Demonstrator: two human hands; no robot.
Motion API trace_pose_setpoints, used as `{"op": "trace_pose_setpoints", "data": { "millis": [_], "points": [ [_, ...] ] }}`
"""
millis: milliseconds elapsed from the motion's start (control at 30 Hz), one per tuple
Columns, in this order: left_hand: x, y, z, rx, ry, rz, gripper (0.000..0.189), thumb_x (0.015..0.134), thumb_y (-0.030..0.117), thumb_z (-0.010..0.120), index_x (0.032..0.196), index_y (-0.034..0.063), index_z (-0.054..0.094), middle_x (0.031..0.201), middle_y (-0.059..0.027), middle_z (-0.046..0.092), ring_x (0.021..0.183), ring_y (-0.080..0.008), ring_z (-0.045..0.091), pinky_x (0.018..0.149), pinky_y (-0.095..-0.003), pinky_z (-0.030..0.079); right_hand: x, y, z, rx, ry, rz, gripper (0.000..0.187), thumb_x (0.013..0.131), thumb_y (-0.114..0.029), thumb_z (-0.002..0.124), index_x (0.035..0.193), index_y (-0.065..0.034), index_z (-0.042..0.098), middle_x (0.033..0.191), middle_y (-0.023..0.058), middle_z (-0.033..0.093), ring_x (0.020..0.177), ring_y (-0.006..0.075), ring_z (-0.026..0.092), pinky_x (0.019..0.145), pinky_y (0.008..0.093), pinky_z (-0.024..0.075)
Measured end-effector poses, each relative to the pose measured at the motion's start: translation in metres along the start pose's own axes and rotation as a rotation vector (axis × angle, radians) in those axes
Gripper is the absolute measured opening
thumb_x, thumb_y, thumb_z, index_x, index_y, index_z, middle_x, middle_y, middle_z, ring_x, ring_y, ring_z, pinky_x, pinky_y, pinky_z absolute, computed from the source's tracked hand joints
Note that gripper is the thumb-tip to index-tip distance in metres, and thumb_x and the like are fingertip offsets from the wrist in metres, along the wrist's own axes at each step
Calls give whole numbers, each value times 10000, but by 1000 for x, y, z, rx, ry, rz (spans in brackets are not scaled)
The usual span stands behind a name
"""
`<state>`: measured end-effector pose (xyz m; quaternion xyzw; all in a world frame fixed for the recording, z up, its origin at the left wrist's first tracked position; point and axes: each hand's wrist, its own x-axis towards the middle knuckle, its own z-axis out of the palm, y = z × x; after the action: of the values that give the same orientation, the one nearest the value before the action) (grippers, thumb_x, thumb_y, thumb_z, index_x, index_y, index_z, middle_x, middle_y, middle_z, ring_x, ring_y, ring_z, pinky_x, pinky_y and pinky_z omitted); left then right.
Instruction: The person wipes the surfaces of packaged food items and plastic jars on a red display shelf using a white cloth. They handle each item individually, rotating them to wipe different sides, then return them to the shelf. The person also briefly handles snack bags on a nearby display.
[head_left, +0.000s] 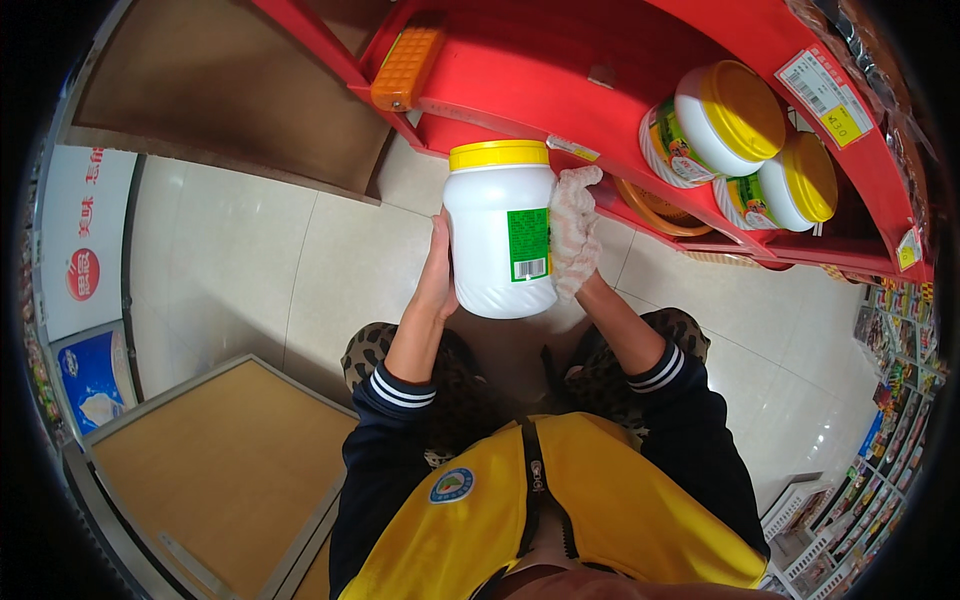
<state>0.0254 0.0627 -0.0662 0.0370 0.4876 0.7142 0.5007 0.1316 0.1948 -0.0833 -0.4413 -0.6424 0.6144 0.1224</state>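
Between my two hands I hold a large white plastic jar (480, 232) upright, with a yellow screw lid and a green label bearing small print and a barcode. My left hand (442, 274) presses its palm and thumb to the jar's left side, most fingers hidden behind it. A pale crumpled cloth or glove covers my right hand (576, 232), which rests against the jar's right side. Two similar jars stand on the red shelf to the right, a nearer jar (709, 124) and another jar (780, 184) beside it.
The red shelving unit (510, 67) runs across the upper right. An orange ribbed object (409, 64) sits at its left end, and an orange basket (660, 206) is lower down. A brown panel (225, 82) and a tan board (225, 480) flank the left. Stocked racks (885, 442) line the right.
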Motion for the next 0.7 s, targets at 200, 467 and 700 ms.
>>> {"op": "trace_pose_setpoints", "data": {
  "millis": [200,467,700],
  "points": [
    [0,2,3,105,-34,61,781,965,633,180,1506,70,176,1496,-122,336,1351,-258,370,1111,-388,309,3,10,4,-112,113,-111,322,964,-110,320,1263,-6,380,1160,128,460,1170,235,432,1038,356,304],
    [-21,32,-2,-112,-414,142,947,866,773,74,1531,99,70,1512,-160,301,1368,-279,336,1139,-417,220,-2,-53,-28,1033,-326,277,683,946,-631,311,1223,-49,535,1096,120,627,972,231,636,850,373,538],
    [-4,9,20,118,87,2,811,961,652,196,1477,30,261,1376,-171,473,1295,-247,425,1102,-387,307,-13,-35,-21,950,-456,-139,706,933,-638,371,1351,-76,459,1273,121,556,1115,232,575,952,368,491]
  ]
}}
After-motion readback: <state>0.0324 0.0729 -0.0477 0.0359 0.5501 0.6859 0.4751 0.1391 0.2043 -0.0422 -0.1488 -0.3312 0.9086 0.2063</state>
